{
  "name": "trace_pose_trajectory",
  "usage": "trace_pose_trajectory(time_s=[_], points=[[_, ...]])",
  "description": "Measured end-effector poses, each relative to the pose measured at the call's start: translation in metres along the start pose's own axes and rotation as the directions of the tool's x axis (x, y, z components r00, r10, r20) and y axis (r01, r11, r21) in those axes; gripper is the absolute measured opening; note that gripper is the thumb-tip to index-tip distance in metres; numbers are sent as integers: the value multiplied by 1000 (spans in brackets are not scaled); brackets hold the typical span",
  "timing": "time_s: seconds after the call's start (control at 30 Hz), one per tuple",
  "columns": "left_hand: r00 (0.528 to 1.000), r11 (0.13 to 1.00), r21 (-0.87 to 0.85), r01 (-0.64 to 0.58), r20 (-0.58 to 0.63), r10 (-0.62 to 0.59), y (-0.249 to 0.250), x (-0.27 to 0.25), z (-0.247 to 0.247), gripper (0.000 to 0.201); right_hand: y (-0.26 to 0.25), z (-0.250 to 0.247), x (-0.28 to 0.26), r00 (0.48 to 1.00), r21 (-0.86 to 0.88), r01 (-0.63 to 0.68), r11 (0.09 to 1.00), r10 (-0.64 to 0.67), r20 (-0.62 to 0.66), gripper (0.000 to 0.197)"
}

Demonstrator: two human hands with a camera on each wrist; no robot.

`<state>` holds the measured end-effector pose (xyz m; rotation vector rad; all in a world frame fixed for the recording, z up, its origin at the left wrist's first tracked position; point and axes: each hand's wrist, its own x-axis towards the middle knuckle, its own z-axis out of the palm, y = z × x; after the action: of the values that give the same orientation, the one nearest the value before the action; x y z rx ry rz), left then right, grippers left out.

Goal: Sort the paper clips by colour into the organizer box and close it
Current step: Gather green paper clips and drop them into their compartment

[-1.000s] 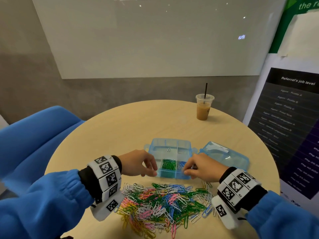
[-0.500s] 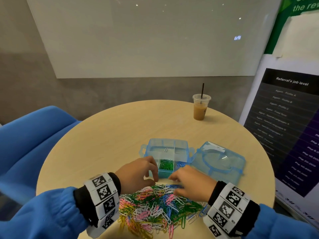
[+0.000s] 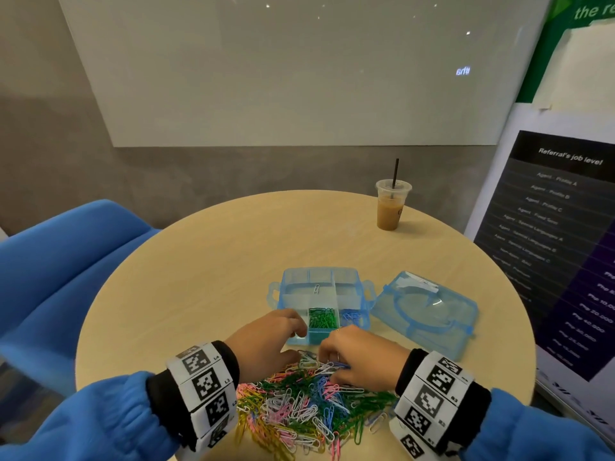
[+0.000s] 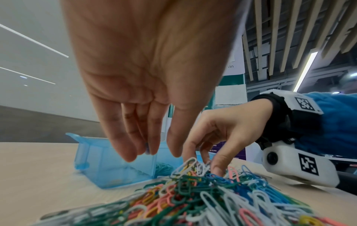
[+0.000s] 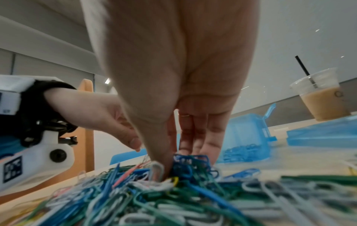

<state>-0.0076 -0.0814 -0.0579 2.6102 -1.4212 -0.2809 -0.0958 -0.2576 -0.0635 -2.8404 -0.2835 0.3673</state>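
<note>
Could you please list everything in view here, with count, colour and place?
Paper clip pile: one heap, mixed green, blue, pink, yellow, white; near table edge.
Organizer box: one, clear blue, open, beyond the pile; green clips in near middle compartment, blue clips to their right, one white clip farther back.
Lid: one, clear blue, right of the box.
Iced drink cup: one, brown drink, black straw; far right of table.
Table: one, round, light wood.
Chair: one, blue, left.
Poster: one, dark, right.
Left hand: fingers relaxed, hovering over pile.
Right hand: pinching clips in pile.
</note>
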Motion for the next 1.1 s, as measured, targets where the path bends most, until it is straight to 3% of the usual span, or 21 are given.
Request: trace_pose_trajectory(time_s=[0.43,0.77,0.87,0.93,1.0,1.03,1.1], points=[[999,999,-53,-8,-35,6,5,-11,1,34,-1,-14,-8,987,151,8,988,17,-163,25],[997,984,-176,0,-74,-13,3,-18,4,26,2,-20,-13,984,215,8,977,30,-176,24],[996,975,-220,32,-78,-50,7,-22,3,26,2,-19,-14,985,222,9,975,30,-172,26],[983,948,-304,95,-124,-138,12,-25,-1,28,1,-21,-16,984,231,14,973,27,-177,26],[948,855,-495,156,-169,-271,19,-28,-7,34,0,-26,-19,982,245,34,969,14,-191,24],[932,741,-651,165,-143,-334,24,-28,-10,38,-1,-30,-20,979,245,44,968,7,-202,23],[918,386,-906,176,10,-395,32,-26,-14,51,-3,-40,-22,972,245,71,967,-11,-235,20]])
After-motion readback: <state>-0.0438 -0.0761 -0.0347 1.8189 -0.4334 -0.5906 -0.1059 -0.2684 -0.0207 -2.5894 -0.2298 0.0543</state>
